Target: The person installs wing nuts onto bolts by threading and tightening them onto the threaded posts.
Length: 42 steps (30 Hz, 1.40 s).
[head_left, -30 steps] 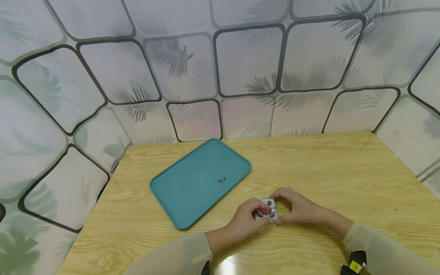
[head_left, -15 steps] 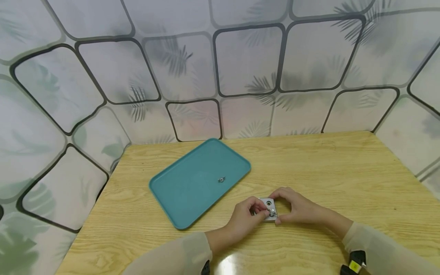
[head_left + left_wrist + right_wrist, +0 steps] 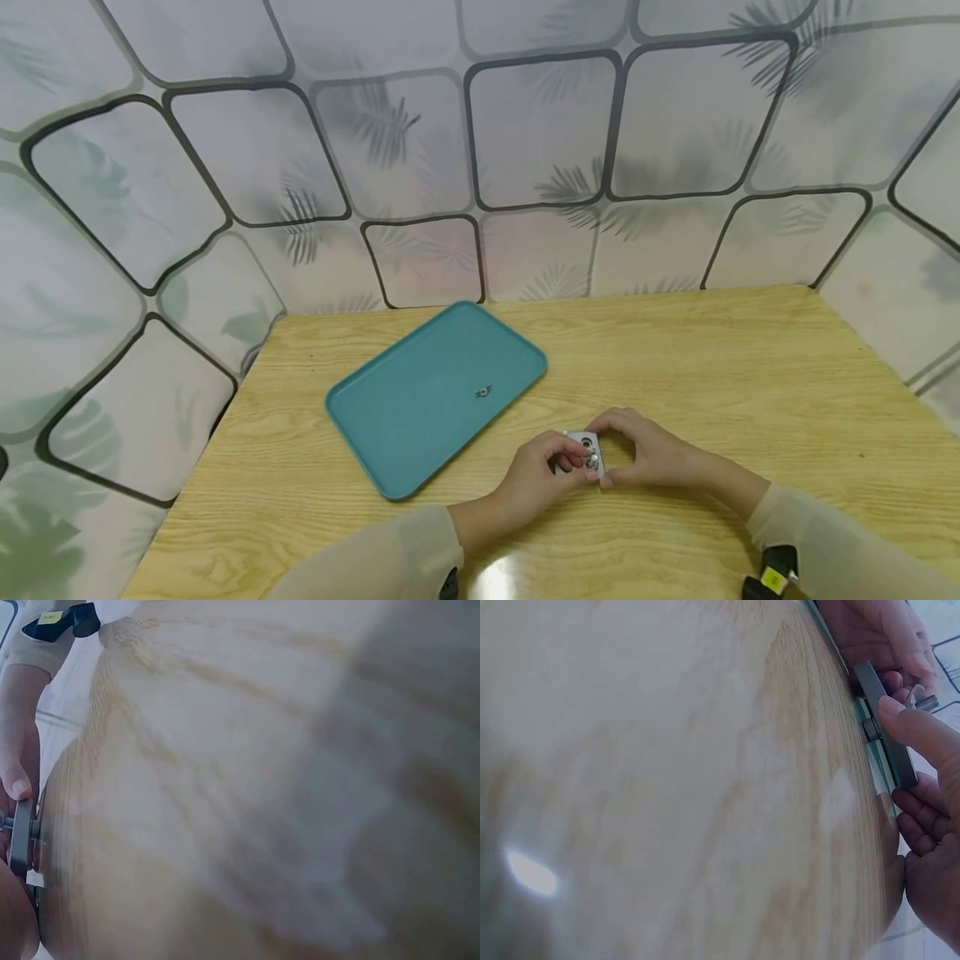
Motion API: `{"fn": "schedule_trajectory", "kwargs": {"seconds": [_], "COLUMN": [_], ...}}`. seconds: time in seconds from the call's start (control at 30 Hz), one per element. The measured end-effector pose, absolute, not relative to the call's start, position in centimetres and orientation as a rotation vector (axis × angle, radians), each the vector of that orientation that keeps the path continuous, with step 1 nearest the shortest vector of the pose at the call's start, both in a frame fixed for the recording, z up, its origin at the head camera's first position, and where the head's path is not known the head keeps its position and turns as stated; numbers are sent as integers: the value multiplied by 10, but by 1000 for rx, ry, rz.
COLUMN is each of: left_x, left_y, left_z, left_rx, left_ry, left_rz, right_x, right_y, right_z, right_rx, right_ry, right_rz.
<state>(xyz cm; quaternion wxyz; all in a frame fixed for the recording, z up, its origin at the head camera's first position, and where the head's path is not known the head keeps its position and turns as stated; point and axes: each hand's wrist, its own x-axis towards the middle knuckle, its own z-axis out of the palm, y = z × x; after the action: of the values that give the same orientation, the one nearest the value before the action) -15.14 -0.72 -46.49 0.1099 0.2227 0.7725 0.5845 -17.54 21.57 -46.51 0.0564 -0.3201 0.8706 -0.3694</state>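
A small flat metal plate [image 3: 576, 436] with a round hole is held low over the table, in front of me. My right hand [image 3: 656, 454] grips its right side between thumb and fingers. A bolt [image 3: 930, 703] passes through the plate, its threaded end pointing up and its head [image 3: 870, 730] below. On that thread sits a wing nut [image 3: 592, 461], which my left hand [image 3: 536, 471] pinches between thumb and fingertips. Those fingers partly cover the plate and nut in the head view. In the left wrist view the plate [image 3: 21, 836] appears edge-on.
A teal tray [image 3: 405, 417] lies at an angle to the left, beyond my left hand. One loose wing nut [image 3: 483, 392] rests in it, near its right side. The wooden table [image 3: 712, 358] reaches back to a patterned curtain [image 3: 540, 133].
My left fingers and thumb drew back slightly to the left, then came forward again around the wing nut. The right hand and the plate stay in place.
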Motion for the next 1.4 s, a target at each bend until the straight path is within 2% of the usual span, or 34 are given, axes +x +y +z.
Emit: {"fn": "schedule_trajectory", "kwargs": {"seconds": [0.43, 0.87, 1.4], "left_x": [-153, -151, -153], "left_y": [-10, -9, -9], "left_z": [-471, -467, -469], "left_rx": [804, 624, 626], "left_ry": [2347, 2320, 2290], "left_rz": [1698, 1760, 1751], "right_x": [-176, -175, -175], "right_y": [215, 215, 215], "right_z": [-464, -464, -462], "right_rx": [-971, -925, -929], "right_ry": [2644, 2633, 2628], "right_rz": [-1108, -1111, -1118]}}
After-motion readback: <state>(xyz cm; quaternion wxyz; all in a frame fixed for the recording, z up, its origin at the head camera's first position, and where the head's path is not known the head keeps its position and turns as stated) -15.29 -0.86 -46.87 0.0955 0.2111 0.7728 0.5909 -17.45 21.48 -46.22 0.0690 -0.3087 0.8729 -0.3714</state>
